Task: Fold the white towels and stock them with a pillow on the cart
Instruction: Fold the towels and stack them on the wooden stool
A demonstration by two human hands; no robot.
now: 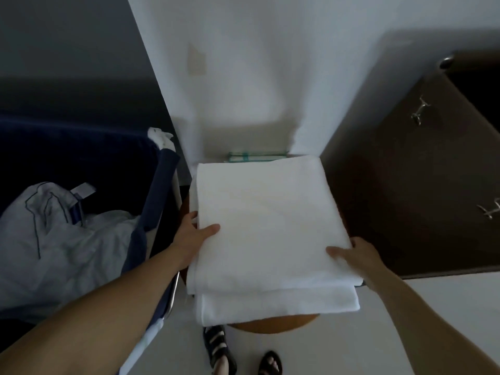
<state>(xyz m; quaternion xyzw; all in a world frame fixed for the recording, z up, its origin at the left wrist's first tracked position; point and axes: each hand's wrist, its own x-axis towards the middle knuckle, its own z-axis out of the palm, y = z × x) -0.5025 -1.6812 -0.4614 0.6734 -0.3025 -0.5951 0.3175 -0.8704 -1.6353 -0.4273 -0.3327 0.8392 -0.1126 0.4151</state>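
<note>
Two folded white towels are stacked: the top towel on a lower towel, over a round wooden stool (mostly hidden). The left hand and right hand clamp the top towel's edges. The blue hamper holds crumpled linen.

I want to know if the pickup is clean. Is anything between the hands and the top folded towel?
Nothing visible is. The left hand and right hand already grip the top folded towel at its two sides, thumbs on top. It lies on another folded towel, over a round wooden surface.
</note>
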